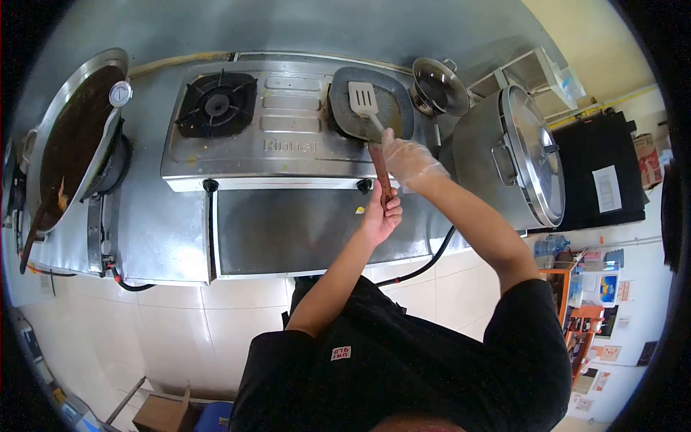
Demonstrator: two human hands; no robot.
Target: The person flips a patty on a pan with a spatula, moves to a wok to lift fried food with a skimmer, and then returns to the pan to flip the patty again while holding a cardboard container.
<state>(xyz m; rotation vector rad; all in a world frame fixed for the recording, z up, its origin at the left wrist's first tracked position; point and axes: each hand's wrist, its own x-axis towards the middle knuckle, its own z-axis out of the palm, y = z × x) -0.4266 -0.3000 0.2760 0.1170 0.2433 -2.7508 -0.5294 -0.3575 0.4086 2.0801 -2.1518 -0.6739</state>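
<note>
A dark square pan [396, 108] rests on the right burner of the steel stove [291, 147]. My left hand [381, 216], bare, is wrapped round the pan's brown handle [379, 167]. Up and to the right, my right hand [412, 163] wears a clear plastic glove and grips a slotted spatula [363, 99]. The spatula's pale head lies over the pan's upper left part, slots showing. The pan's inside looks oily, with no food that I can make out. A small yellow scrap [360, 210] lies below the stove's right knob.
An unused burner [216, 105] is on the stove's left. Farther left stands a large wok [79, 137] of dark contents with a dial thermometer [120, 93]. A small pan [439, 86] and a big lidded pot [497, 158] stand right. A black hose [425, 268] hangs at the counter's front.
</note>
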